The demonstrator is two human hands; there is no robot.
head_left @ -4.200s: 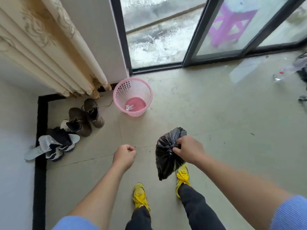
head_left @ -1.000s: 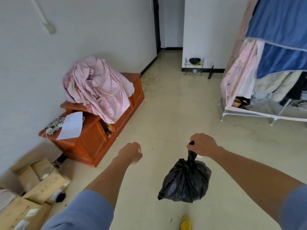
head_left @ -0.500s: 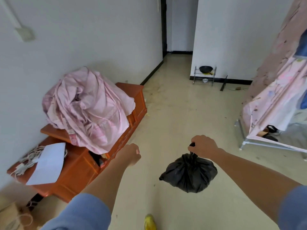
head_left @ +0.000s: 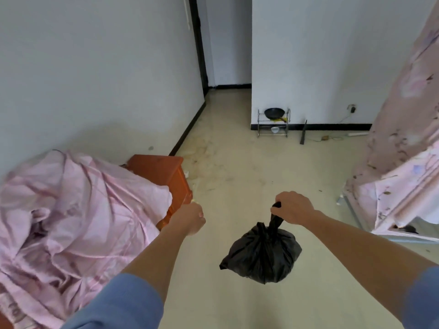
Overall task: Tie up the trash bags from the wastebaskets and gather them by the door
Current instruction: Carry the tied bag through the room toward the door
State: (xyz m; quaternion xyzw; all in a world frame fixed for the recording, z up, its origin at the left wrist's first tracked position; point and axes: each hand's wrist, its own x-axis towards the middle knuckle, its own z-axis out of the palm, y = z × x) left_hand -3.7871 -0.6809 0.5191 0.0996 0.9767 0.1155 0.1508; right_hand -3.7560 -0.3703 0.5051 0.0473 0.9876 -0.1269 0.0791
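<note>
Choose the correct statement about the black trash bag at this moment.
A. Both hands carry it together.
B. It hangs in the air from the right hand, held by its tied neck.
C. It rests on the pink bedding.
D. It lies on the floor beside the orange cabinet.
B: the right hand grips the knotted neck of the black trash bag, which hangs above the floor, while the left hand is closed and holds nothing visible.

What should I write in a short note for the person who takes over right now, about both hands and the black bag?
Right hand: shut on the neck of the black bag, which hangs tied above the floor.
Left hand: loosely closed, nothing seen in it, beside the pink sheet on the orange cabinet.
Done: this bag is tied.
Left: carry it through the hallway ahead and set it by the door, which is not in view; other bags unknown.
</note>
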